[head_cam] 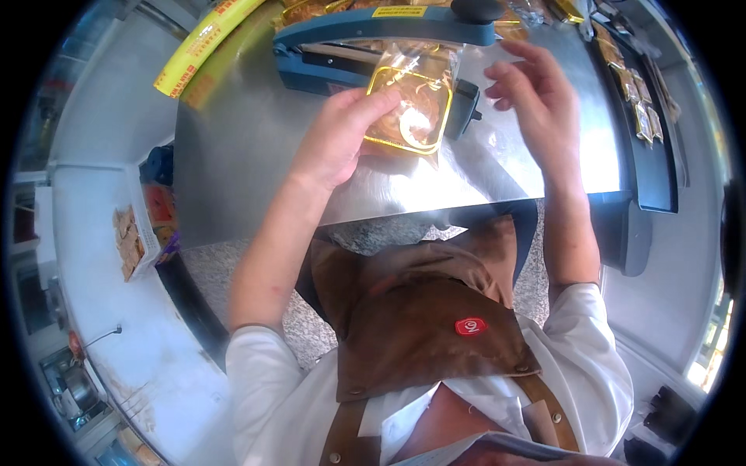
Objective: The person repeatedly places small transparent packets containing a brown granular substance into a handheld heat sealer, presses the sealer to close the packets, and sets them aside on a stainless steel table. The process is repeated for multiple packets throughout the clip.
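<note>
My left hand (344,131) grips a clear plastic pouch (411,108) by its left side, thumb on top. Inside the pouch is a brown food item, framed by a printed yellow border; glare hides part of it. The pouch's upper end lies near the jaw of a blue hand impulse sealer (317,73), whose arm is raised. My right hand (533,90) is held in the air to the right of the pouch, fingers partly curled and apart, with nothing in them. It is just below the black knob (478,10) of the sealer's arm.
A steel table (245,157) lies under the sealer. A yellow printed roll (207,46) rests at its left back. Packed pouches (309,10) lie behind the sealer. On the right, a dark tray (655,160) holds several small packets (643,119). A white basket (143,247) stands at left.
</note>
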Available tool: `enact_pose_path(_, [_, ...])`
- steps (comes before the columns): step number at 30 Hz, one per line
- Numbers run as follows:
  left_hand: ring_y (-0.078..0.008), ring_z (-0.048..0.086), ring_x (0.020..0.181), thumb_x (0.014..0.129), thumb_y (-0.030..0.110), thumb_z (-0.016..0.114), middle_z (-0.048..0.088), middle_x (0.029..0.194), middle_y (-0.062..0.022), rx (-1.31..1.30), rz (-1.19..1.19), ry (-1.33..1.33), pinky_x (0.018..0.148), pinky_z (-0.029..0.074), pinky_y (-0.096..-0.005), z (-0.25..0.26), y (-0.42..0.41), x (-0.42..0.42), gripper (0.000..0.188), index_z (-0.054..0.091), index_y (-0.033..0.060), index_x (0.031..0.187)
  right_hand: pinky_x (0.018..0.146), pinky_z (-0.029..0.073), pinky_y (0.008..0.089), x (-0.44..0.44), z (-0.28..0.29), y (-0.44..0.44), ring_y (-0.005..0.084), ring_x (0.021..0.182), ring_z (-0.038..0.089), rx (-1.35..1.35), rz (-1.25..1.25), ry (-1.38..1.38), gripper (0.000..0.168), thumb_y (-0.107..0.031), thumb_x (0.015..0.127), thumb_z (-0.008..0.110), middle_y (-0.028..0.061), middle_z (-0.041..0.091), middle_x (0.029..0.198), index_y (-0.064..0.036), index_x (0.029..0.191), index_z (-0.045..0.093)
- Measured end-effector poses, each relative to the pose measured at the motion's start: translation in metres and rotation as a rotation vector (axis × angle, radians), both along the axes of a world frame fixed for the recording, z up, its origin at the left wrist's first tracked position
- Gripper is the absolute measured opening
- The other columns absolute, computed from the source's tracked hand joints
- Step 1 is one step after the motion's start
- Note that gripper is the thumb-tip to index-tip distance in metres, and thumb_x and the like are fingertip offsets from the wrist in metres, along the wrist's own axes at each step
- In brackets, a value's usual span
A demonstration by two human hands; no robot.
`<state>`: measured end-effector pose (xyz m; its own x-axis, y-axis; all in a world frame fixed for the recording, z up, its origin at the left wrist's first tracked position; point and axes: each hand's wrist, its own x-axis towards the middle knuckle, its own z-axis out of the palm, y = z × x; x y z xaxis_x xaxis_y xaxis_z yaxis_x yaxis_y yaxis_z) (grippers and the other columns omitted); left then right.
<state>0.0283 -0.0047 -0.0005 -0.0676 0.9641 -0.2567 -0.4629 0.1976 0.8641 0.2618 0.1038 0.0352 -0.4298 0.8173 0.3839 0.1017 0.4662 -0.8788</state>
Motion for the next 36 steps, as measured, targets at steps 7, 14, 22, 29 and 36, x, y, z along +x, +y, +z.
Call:
enact_pose_path(7, [-0.0160, 0.071, 0.094, 0.097, 0.024, 0.068, 0.072, 0.108, -0.0115, 0.027, -0.024, 0.009, 0.084, 0.057, -0.0300, 0.002, -0.001, 0.003, 0.035, 0.065, -0.0056, 0.116, 0.085, 0.056, 0.0282, 0.003, 0.032, 0.018, 0.0193, 0.099, 0.070, 0.487, 0.148, 0.140, 0.030, -0.015, 0.102, 0.063, 0.0139, 0.071, 0.114, 0.002, 0.127, 0.064])
enact_pose_path(14, [-0.0171, 0.071, 0.099, 0.098, 0.023, 0.068, 0.071, 0.112, -0.0131, 0.024, -0.155, 0.018, 0.090, 0.058, -0.0310, -0.006, 0.009, 0.003, 0.036, 0.062, -0.0059, 0.119, 0.080, 0.055, 0.0288, 0.009, 0.014, 0.061, 0.0204, 0.096, 0.067, 0.783, -0.065, -0.218, 0.029, -0.003, 0.090, 0.068, 0.0126, 0.069, 0.106, 0.002, 0.119, 0.067])
enact_pose_path(22, [-0.0196, 0.073, 0.088, 0.094, 0.032, 0.071, 0.073, 0.102, -0.0122, -0.025, -0.004, 0.067, 0.071, 0.063, -0.0330, 0.003, 0.015, -0.008, 0.039, 0.067, -0.0034, 0.111, 0.077, 0.052, 0.0310, -0.028, 0.067, 0.008, 0.0218, 0.091, 0.066, 0.774, -0.018, -0.198, 0.021, -0.004, 0.089, 0.069, 0.0119, 0.070, 0.104, 0.001, 0.109, 0.071])
enact_pose_path(29, [-0.0197, 0.074, 0.085, 0.093, 0.034, 0.072, 0.074, 0.100, -0.0117, -0.054, -0.009, 0.110, 0.067, 0.063, -0.0328, -0.002, 0.015, -0.013, 0.042, 0.067, -0.0026, 0.112, 0.078, 0.053, 0.0335, -0.017, 0.051, 0.017, 0.0242, 0.092, 0.068, 0.785, 0.006, -0.257, 0.020, -0.003, 0.088, 0.070, 0.0136, 0.070, 0.106, 0.001, 0.107, 0.072])
enact_pose_path(36, [-0.0207, 0.074, 0.086, 0.093, 0.035, 0.072, 0.074, 0.101, -0.0125, -0.060, -0.045, 0.136, 0.067, 0.063, -0.0332, -0.003, 0.016, -0.020, 0.044, 0.067, -0.0037, 0.113, 0.085, 0.055, 0.0276, -0.002, 0.032, 0.026, 0.0197, 0.103, 0.069, 0.679, 0.168, -0.263, 0.026, -0.016, 0.099, 0.066, 0.0116, 0.069, 0.119, -0.002, 0.121, 0.071])
